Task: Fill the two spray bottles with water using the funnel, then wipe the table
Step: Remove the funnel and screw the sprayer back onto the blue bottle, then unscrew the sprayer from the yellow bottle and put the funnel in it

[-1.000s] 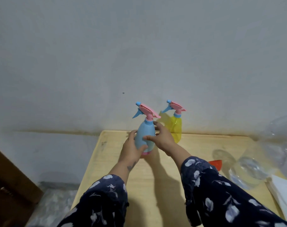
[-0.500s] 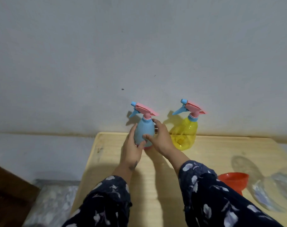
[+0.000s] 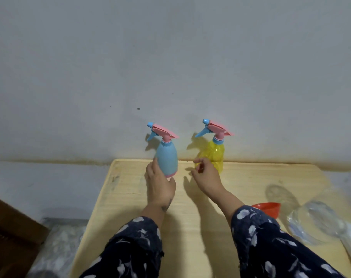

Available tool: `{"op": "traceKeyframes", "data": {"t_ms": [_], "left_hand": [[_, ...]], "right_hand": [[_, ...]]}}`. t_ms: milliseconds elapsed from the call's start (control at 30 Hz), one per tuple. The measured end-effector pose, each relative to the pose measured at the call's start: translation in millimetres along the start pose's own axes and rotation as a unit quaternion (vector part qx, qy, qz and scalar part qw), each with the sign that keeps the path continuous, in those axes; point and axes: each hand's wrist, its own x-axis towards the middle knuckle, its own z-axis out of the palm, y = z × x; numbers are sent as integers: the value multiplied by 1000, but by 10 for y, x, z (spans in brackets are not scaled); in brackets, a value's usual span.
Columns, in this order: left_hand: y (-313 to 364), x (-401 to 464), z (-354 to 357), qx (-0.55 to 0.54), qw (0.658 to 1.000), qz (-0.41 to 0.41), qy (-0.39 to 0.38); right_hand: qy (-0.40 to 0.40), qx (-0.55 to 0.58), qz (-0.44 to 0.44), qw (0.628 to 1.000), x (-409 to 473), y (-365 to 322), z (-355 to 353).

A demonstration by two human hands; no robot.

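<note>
**Both hands at the spray bottles by the wall**

I see the left hand [image 3: 160,187] reaching forward, its fingers [image 3: 153,167] laid straight against the left side of the blue spray bottle [image 3: 167,159] and the thumb under its pink base. The bottle stands upright at the far edge of the tabletop [image 3: 130,197], close to the wall [image 3: 170,57].

The right hand [image 3: 205,177] hovers just beside it, between the two bottles, wrist bent. Its fingers are curled in and look pinched together at the tips. I cannot tell whether they hold something small or nothing. They sit in front of the yellow spray bottle [image 3: 217,155], which is upright too; contact with it is unclear.

Both forearms come up from dark flowered sleeves [image 3: 271,247]. The red funnel [image 3: 268,208] lies near the right sleeve, next to a clear plastic bottle [image 3: 315,221] lying on its side.
</note>
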Motion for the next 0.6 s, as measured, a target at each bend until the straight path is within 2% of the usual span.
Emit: {"op": "traceKeyframes", "data": {"t_ms": [133,233,367,467,600], "left_hand": [[329,-315,233,31,998,-19,42],[504,-318,451,8,999,31,-1],[793,-193,691,-31,997,43,-63],[916,-133,790,-45,995,46,-73],[926,-163,823,-42,995,56,-68]], "right_hand": [[75,-23,19,997,-26,145,-397],[106,-24,11,994,66,162,-636],[78,14,-34,996,252,76,-821],[50,66,-57,995,355,10,-827],[76,97,-60,991,438,-30,-798]]}}
